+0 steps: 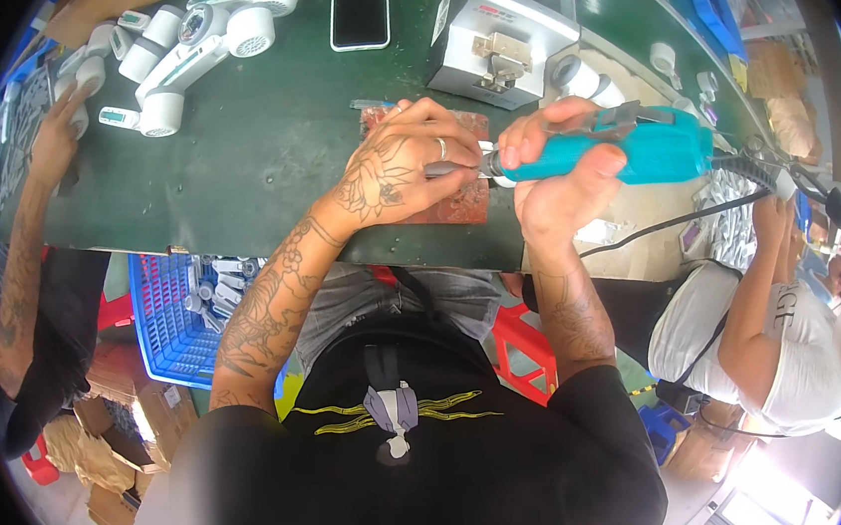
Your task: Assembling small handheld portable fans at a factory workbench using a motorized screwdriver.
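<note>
The right hand [566, 190] is wrapped around a teal power tool [666, 149], nose pointing left to the left hand [390, 170]. The left fingers curl at that nose; what they hold, if anything, is hidden. Beneath is a red mat [464, 209]. Beyond the grip stands a grey machine [489, 21]; left of that, a phone [359, 8], then white devices [193, 57].

My green workbench [249, 127]: worn red mat [461, 206] at twelve, close to me; smartphone [359, 8] beyond it; grey machine [470, 56] at one; white round-headed handheld units [186, 69] at eleven.
</note>
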`<move>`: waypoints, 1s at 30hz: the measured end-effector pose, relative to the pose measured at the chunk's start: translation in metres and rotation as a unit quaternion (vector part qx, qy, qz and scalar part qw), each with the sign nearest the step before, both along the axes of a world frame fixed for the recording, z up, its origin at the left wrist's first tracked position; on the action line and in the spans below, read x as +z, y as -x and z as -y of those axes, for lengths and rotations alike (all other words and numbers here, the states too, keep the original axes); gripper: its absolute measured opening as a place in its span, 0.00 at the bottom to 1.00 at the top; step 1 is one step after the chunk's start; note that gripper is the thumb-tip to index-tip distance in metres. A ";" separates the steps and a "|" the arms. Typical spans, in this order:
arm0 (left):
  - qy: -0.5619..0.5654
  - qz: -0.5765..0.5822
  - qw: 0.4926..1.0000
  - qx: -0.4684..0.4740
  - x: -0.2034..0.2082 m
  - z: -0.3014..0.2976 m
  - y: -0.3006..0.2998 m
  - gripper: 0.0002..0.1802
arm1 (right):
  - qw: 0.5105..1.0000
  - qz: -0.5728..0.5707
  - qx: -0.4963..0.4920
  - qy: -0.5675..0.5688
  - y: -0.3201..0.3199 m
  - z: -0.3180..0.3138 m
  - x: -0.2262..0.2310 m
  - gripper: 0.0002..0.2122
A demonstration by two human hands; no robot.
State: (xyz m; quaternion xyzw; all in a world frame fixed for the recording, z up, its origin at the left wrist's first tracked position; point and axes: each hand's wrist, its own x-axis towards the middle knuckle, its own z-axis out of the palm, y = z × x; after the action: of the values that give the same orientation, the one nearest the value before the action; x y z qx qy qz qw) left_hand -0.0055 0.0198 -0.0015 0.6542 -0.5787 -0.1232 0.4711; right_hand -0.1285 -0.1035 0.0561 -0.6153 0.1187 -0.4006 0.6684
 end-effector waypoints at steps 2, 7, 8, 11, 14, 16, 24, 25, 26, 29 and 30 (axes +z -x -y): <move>-0.001 0.001 1.000 0.002 -0.001 0.000 0.000 0.09 | 1.000 -0.009 0.002 -0.003 0.000 0.000 0.001 0.39; 0.000 0.002 1.000 -0.001 0.000 -0.002 0.001 0.11 | 1.000 -0.003 0.005 -0.023 0.005 0.004 0.003 0.40; -0.001 0.001 1.000 0.000 0.000 -0.003 0.002 0.11 | 0.999 0.007 0.016 -0.040 0.006 0.005 0.002 0.41; 0.012 0.000 1.000 0.006 -0.001 -0.002 0.004 0.11 | 1.000 0.001 0.008 -0.030 0.008 0.005 0.002 0.41; 0.016 0.013 1.000 0.012 -0.004 0.000 0.003 0.10 | 0.999 0.008 0.005 -0.036 0.008 0.008 -0.001 0.41; 0.016 0.003 1.000 0.007 0.000 0.001 0.000 0.09 | 1.000 0.010 0.004 -0.029 0.005 0.006 0.004 0.41; 0.019 0.007 1.000 0.009 -0.001 0.003 0.000 0.06 | 0.999 0.007 0.020 -0.028 0.004 0.008 0.003 0.41; 0.020 0.009 1.000 0.017 -0.001 0.003 0.001 0.06 | 1.000 0.010 0.010 -0.021 0.006 0.008 0.003 0.41; 0.020 0.008 1.000 0.017 -0.002 0.003 0.001 0.06 | 1.000 0.012 0.001 -0.014 0.007 0.009 0.003 0.40; -0.013 0.016 0.999 0.027 -0.001 0.001 0.004 0.05 | 0.999 -0.028 -0.029 0.012 0.014 0.010 0.007 0.40; -0.009 0.020 0.999 0.025 0.001 0.002 0.004 0.05 | 0.999 -0.028 -0.029 0.013 0.015 0.012 0.006 0.40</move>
State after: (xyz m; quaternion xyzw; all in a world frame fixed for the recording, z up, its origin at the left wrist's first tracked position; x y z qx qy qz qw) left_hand -0.0092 0.0181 -0.0007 0.6755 -0.5699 -0.1036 0.4563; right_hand -0.1437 -0.1155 0.0622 -0.6310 0.1506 -0.4039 0.6450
